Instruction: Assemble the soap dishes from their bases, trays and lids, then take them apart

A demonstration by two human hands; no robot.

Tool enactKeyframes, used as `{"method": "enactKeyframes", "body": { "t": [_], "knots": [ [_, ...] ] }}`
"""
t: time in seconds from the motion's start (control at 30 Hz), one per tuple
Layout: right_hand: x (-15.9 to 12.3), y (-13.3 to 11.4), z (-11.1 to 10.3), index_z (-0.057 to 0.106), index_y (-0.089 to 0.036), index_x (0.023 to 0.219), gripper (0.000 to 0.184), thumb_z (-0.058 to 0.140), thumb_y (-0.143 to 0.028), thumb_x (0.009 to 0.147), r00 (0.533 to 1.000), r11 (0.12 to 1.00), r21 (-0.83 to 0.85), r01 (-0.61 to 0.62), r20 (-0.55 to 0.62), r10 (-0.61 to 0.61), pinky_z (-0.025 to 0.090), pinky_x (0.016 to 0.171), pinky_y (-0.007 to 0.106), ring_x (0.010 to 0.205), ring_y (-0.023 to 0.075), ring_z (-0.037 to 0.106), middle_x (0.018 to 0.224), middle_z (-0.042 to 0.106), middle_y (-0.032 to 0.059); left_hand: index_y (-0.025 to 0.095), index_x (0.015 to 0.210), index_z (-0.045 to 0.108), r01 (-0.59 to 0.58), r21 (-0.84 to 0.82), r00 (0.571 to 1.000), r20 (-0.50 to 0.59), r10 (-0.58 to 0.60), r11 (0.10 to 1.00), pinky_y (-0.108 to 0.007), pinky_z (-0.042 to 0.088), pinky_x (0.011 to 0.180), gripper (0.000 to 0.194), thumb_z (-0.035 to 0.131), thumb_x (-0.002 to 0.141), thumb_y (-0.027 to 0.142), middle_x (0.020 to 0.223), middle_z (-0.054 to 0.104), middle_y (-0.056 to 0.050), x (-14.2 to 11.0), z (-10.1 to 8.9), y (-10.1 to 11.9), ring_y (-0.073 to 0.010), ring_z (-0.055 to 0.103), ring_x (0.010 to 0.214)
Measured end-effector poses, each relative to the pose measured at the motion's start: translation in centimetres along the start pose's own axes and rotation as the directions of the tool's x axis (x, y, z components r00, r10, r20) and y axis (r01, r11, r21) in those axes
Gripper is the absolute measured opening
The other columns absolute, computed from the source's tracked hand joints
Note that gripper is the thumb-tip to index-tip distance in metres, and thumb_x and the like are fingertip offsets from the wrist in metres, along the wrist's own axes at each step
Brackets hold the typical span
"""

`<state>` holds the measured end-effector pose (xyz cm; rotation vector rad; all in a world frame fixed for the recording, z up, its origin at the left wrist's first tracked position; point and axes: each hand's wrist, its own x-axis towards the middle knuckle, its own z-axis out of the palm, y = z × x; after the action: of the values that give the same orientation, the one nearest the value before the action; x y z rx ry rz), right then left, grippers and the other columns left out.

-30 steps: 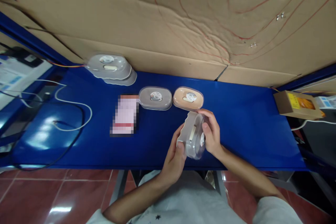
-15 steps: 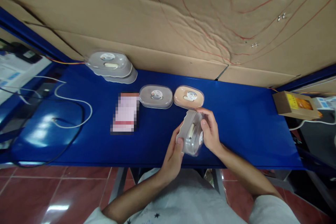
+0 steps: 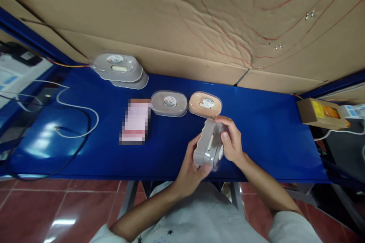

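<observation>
Container (image 3: 205, 149), grey with a clear lid, is held up over the near side of the desk (image 3: 276, 136), tipped on its side, wavy rim towards 9 o'clock and round label towards 4. Left hand (image 3: 190, 174) and right hand (image 3: 232, 142) are both clamped on it. Taking that container as the dial's centre, the left forearm (image 3: 148, 212) rises from 7 o'clock, its hand cupping the near end, thumb laid across it at 6 and fingers along the 8 o'clock side. The right forearm (image 3: 269, 186) slants in from 4 o'clock; its hand arches over the clear side, index finger curled at the far end by 1, thumb bent and set on the lid at 2.

A peach container (image 3: 203, 102) lies just beyond at 12, a second grey container (image 3: 161, 102) next to it towards 11. A pixelated, phone-shaped object (image 3: 135, 121) sits near 9:30, stacked containers (image 3: 122, 70) farther off at 10, and a cardboard box (image 3: 310, 114) well apart between 2 and 3.
</observation>
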<state>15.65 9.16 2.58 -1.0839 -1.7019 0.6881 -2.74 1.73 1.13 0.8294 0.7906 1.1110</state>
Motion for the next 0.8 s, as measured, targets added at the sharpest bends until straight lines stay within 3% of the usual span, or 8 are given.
{"method": "enactKeyframes", "body": {
  "t": [0.1,0.23,0.37,0.5,0.63,0.8],
  "knots": [
    [-0.1,0.0,-0.2,0.062,-0.029,0.135,0.037,0.046,-0.050,0.110,0.998,0.997,-0.053,0.062,0.017,-0.061,0.056,0.103,0.054,0.123,0.0319,0.068,0.131,0.071,0.0116,0.033,0.156,0.041,-0.001,-0.014,1.000,0.026,0.001,1.000,-0.045,0.050,0.113,0.092,0.092,0.081,0.046,0.152,0.058,-0.010,0.1,0.2,0.2,-0.0302,0.062,0.135],
    [-0.2,0.0,-0.4,0.058,-0.028,0.136,0.039,0.042,-0.052,0.110,0.992,0.979,-0.167,0.120,0.047,-0.114,0.056,0.099,0.057,0.121,0.0342,0.068,0.130,0.069,0.0135,0.029,0.152,0.046,0.010,0.052,1.000,0.005,-0.010,0.999,-0.043,0.051,0.107,0.080,0.088,0.085,0.041,0.143,0.062,-0.011,0.1,0.3,0.1,-0.0281,0.064,0.126],
    [-0.1,-0.2,-0.3,0.061,-0.028,0.129,0.041,0.047,-0.059,0.107,0.994,0.984,-0.143,0.105,0.009,-0.105,0.057,0.095,0.055,0.113,0.0332,0.068,0.121,0.068,0.0121,0.028,0.148,0.052,-0.008,0.056,1.000,0.016,0.007,0.998,-0.042,0.052,0.104,0.072,0.087,0.086,0.041,0.136,0.067,-0.009,0.0,0.1,0.0,-0.0275,0.066,0.120],
    [0.0,-0.8,-0.4,0.069,-0.028,0.120,0.044,0.047,-0.064,0.107,0.997,0.999,-0.004,-0.040,-0.063,0.040,0.058,0.096,0.052,0.114,0.0329,0.070,0.118,0.072,0.0108,0.026,0.146,0.056,-0.014,0.097,1.000,0.023,0.012,0.995,-0.040,0.052,0.097,0.077,0.090,0.079,0.044,0.129,0.070,-0.009,0.0,-0.3,0.1,-0.0276,0.067,0.112],
    [-0.1,-1.0,-0.8,0.076,-0.029,0.120,0.049,0.039,-0.061,0.111,0.966,0.962,0.094,-0.256,-0.014,0.258,0.060,0.083,0.043,0.096,0.0277,0.076,0.108,0.080,0.0059,0.024,0.147,0.056,-0.006,0.160,0.998,0.064,-0.005,0.987,-0.037,0.051,0.094,0.080,0.090,0.077,0.041,0.122,0.073,-0.009,0.0,-0.7,0.3,-0.0266,0.067,0.106],
    [0.3,-0.6,-0.9,0.078,-0.029,0.112,0.044,0.047,-0.060,0.109,0.962,0.958,0.094,-0.269,-0.022,0.272,0.060,0.082,0.039,0.093,0.0252,0.077,0.106,0.082,0.0026,0.024,0.147,0.054,0.018,0.167,0.997,0.072,-0.030,0.986,-0.034,0.052,0.092,0.074,0.087,0.082,0.040,0.123,0.072,-0.008,0.4,-0.6,0.3,-0.0240,0.066,0.106]
  ]
}}
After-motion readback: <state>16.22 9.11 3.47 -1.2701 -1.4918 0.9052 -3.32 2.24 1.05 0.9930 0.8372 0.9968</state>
